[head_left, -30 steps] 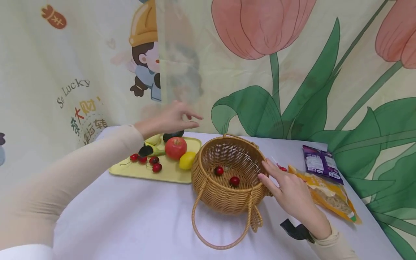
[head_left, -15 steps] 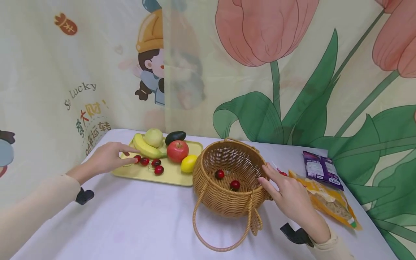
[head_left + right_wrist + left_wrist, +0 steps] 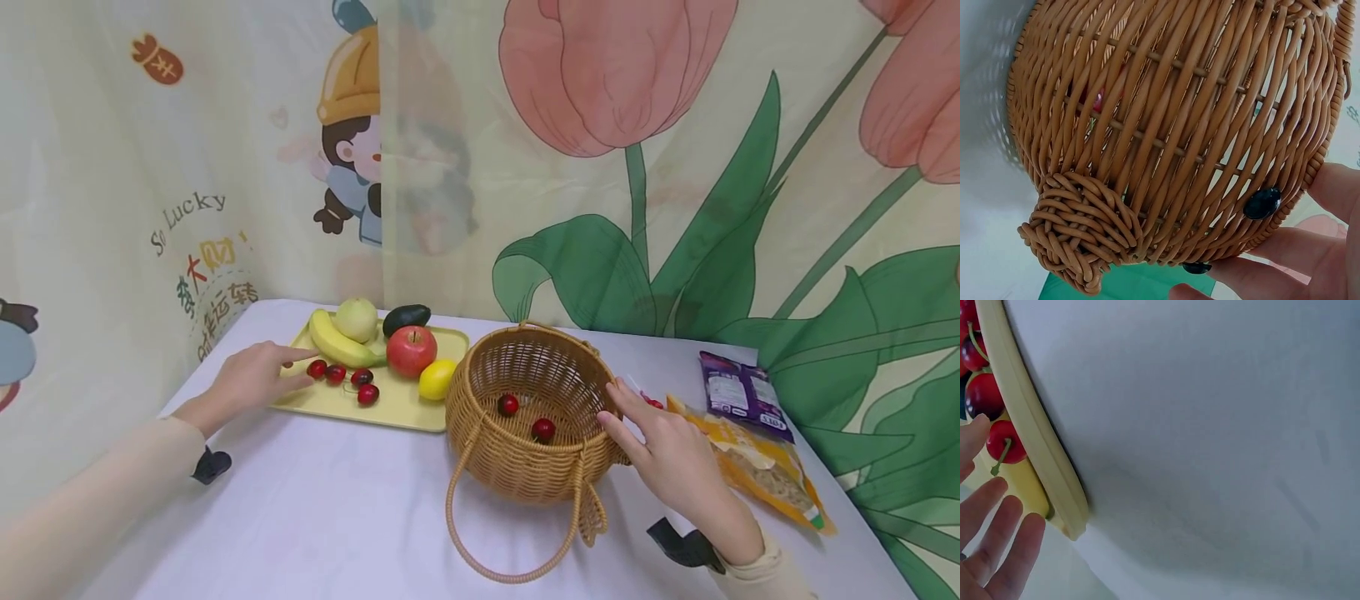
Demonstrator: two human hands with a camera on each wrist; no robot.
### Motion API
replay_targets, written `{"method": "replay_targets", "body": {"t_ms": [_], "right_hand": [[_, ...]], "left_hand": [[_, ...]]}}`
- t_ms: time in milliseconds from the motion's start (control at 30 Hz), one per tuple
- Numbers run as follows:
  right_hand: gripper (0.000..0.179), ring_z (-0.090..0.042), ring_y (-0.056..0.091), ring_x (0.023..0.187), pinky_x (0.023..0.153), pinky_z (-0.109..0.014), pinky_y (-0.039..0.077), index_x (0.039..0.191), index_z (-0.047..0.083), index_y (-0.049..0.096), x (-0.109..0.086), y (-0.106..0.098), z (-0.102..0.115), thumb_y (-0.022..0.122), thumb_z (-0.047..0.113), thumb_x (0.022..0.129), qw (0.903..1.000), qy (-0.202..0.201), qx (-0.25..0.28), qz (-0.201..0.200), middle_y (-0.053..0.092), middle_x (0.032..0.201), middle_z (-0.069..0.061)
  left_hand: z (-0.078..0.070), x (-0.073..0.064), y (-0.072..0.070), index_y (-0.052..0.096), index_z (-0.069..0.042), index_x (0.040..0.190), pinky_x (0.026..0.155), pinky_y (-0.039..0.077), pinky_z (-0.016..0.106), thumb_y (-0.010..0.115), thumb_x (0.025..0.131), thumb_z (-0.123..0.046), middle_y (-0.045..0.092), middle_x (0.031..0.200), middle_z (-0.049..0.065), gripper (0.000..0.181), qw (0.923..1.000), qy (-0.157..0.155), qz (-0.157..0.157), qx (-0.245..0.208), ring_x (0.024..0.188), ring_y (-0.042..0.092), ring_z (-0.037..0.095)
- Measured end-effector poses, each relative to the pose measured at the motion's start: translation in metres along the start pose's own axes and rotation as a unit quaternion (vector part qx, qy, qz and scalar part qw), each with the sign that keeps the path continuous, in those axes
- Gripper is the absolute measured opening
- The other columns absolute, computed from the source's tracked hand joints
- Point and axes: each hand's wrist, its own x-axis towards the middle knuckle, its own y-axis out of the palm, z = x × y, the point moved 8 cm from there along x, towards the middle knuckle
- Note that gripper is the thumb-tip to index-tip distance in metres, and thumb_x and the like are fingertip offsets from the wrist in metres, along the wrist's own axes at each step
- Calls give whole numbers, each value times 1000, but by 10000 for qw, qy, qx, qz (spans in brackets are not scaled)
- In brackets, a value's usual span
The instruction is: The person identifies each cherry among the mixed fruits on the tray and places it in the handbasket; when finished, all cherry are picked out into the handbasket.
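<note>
My left hand [image 3: 251,379] hovers at the front left of a yellow tray [image 3: 397,417], thumb and fingers spread around the leftmost cherry [image 3: 317,368]. In the left wrist view that cherry [image 3: 1005,440], green stem attached, sits in the gap between thumb and fingertips. Several red cherries lie in a loose row there. My right hand [image 3: 675,450] rests against the right rim of a round wicker basket [image 3: 517,475], its fingers fairly straight, thumb and index over the edge. Two cherries [image 3: 508,405] lie inside the basket. The right wrist view shows its woven wall [image 3: 1179,125] close up.
Also on the tray are a banana [image 3: 330,339], a pale green round fruit [image 3: 356,319], an avocado [image 3: 407,319], a red apple [image 3: 412,351] and a lemon [image 3: 437,380]. The basket handle [image 3: 517,575] hangs forward. A purple packet [image 3: 742,392] and an orange bag [image 3: 757,467] lie right.
My left hand has swung back from above the tray's rear and basket to the cherries at front left, then slightly lower. The right hand stays at the basket rim.
</note>
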Motion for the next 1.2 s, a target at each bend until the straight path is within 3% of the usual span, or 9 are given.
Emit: {"method": "replay_targets", "body": {"t_ms": [200,400,567,700,900,1133,1200], "right_hand": [[55,-47,69,110,66,-40,59,148,10,55,-1,1,1,55,44,105,10000,-6,-1,13,55,150,-18],[55,-46,70,104,61,-35,57,147,9,56,-1,0,1,55,44,105,10000,-25,-11,-29,55,149,-18],[55,-46,70,103,62,-36,57,147,9,56,-1,0,0,55,44,105,10000,-10,-14,-2,55,149,-18],[55,-45,70,103,63,-36,57,148,10,56,-1,1,-1,55,44,105,10000,16,-5,20,55,150,-18],[55,-41,72,93,53,-24,47,147,9,56,-1,1,-1,55,44,105,10000,21,3,2,55,149,-18],[55,-38,71,88,53,-22,46,148,9,55,0,1,-1,55,43,105,10000,56,24,32,55,149,-18],[55,-36,71,85,52,-21,44,148,9,55,0,1,-1,56,43,105,10000,58,29,35,55,149,-18]], "left_hand": [[2,7,8,71,-11,130,58,39,33,75,92,-27,75,94,15,42,9993,92,181,299,78,56,23],[3,9,11,76,-13,122,55,39,32,76,91,-29,74,84,14,35,9994,141,52,324,70,53,20],[5,7,13,76,-12,122,55,36,31,76,91,-29,71,79,12,35,9998,9,18,190,69,51,19],[7,7,15,75,-11,123,55,34,31,77,91,-28,66,72,7,36,9999,-110,41,90,68,49,19],[10,7,15,75,-12,124,55,33,31,76,91,-30,57,65,3,37,9998,-170,28,66,67,48,18],[7,7,12,75,-12,124,54,30,30,76,91,-27,42,60,-1,36,9998,13,48,191,62,41,16],[5,9,10,75,-13,124,55,30,30,77,91,-26,44,61,-2,36,9996,106,91,243,63,42,17]]}}
